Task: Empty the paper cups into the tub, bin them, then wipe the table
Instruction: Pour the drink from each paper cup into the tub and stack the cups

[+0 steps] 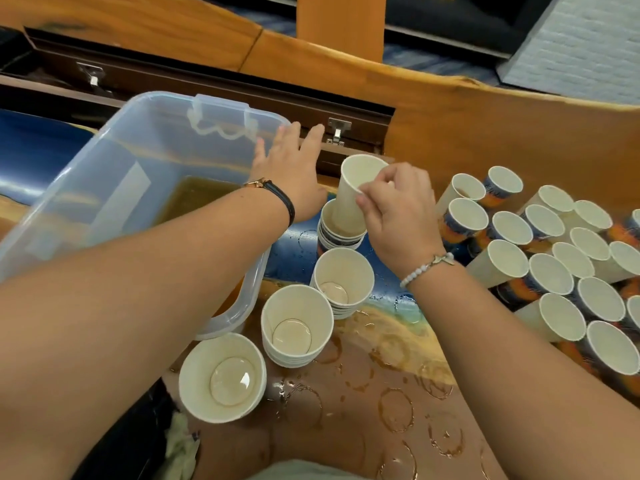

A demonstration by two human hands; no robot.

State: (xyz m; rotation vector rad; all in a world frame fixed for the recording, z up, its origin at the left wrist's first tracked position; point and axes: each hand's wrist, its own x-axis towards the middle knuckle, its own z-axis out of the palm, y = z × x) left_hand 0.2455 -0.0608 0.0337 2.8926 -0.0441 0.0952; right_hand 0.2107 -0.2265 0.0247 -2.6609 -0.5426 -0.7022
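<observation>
Paper cups point(462, 221) with blurred blue-orange print

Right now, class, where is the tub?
In the head view the tub sits at the left, the left hand against its right side, with cup stacks just to its right.

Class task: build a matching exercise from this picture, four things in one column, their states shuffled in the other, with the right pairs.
1 tub
2 left hand
3 right hand
4 table

a pinches a paper cup
b holds brown liquid
c marked with brown rings
d fingers straight, at the tub's corner

Pairs: 1-b, 2-d, 3-a, 4-c
</observation>
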